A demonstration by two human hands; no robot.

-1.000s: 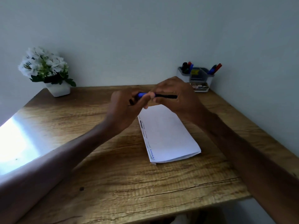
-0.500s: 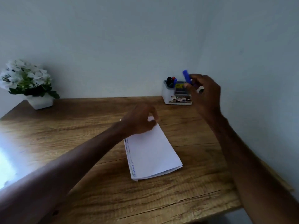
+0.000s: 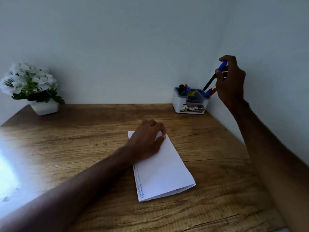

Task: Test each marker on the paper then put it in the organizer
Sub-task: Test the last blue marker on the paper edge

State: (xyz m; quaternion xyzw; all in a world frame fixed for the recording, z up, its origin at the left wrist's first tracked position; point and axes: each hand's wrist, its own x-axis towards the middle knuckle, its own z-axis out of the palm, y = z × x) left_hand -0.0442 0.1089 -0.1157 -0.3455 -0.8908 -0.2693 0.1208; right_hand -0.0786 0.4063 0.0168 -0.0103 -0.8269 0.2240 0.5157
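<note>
Surface [image 3: 83,148]: wood-grain, set in a wall corner, with glare washing out the 8 o'clock edge.

Paper [image 3: 167,173]: a folded white sheet at centre, its long axis running 11 to 5 o'clock.

Potted plant [image 3: 31,87]: white flowers in a white pot, far corner at 10 o'clock. Not part of the job.

Organizer [image 3: 190,104]: a white, compartmented box in the far corner at 1 o'clock. Markers stand in its left compartment [image 3: 184,88], and a blue and a red one lean in its right compartment [image 3: 209,92].

Right hand [image 3: 232,84]: raised above the organizer, just to its 2 o'clock. Grip pinching the blue marker [image 3: 215,76] near its capped upper end.

Left hand [image 3: 147,139]: resting on the paper's far end, fingers loosely curled. Grip holds nothing, as far as I can see.

Blue marker: tilted, cap toward 1 o'clock, lower end toward 7 o'clock at the rim of the right compartment. Cannot tell whether it has entered.

Scribbles [image 3: 140,186]: several short test marks down the paper's 9 o'clock edge, the nearest one blue.

Reading: the marks suggest several markers are tested, this blue one among them. It is capped, so only its drop and release remain. Every other marker in view stands in the organizer, so the task looks near its end.
</note>
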